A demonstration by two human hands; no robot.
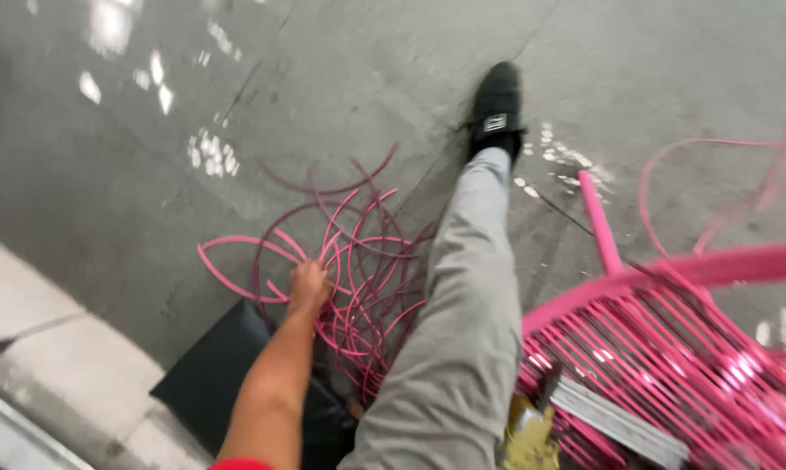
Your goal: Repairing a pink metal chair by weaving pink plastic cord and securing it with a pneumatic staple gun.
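My left hand reaches down to a loose tangle of pink plastic cords on the concrete floor, and its fingers are closed around some strands. My leg in grey trousers stretches forward across the pile and ends in a black shoe. To the right, a pink metal chair frame leans over, woven with tight pink cords. My right hand is not visible.
A black flat cushion lies under my left arm. A pale raised kerb runs along the lower left. A yellowish object and a grey flat strip sit by the chair weave. White paint spots mark the floor.
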